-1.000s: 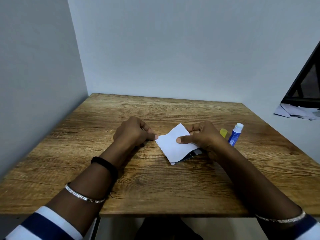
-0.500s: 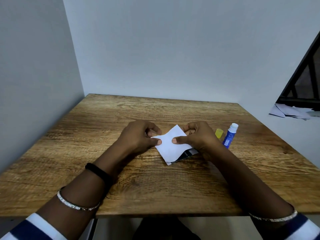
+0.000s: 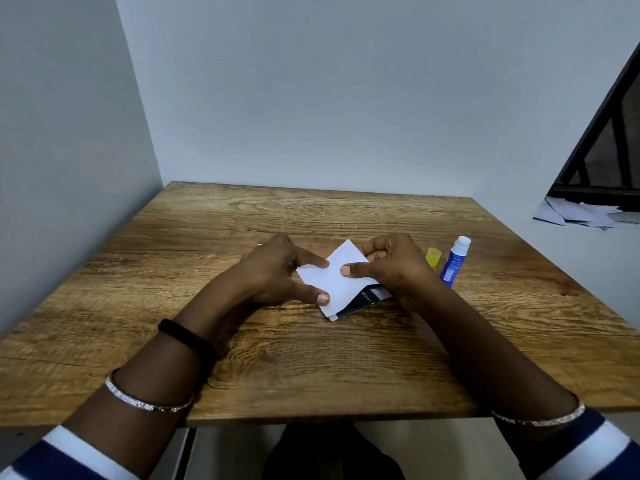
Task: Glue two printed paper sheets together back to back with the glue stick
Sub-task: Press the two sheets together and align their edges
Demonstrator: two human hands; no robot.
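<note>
A small white paper sheet (image 3: 337, 284) lies blank side up on the wooden table (image 3: 242, 358), over a second sheet (image 3: 363, 301) whose dark printed face shows at the lower right. My left hand (image 3: 277, 271) presses its forefinger and thumb onto the top sheet's left edge. My right hand (image 3: 391, 265) holds the sheet's right side, thumb pressed on top. A blue glue stick (image 3: 454, 261) stands upright and uncapped to the right of my right hand. Its yellow cap (image 3: 433, 257) sits beside it.
Grey walls close off the table's left and far sides. A black frame (image 3: 602, 140) and a pile of loose papers (image 3: 585, 213) lie off the table at the right.
My left hand has slid right onto the top sheet and spread its thumb and forefinger along the left edge. The right hand stays on the sheet.
</note>
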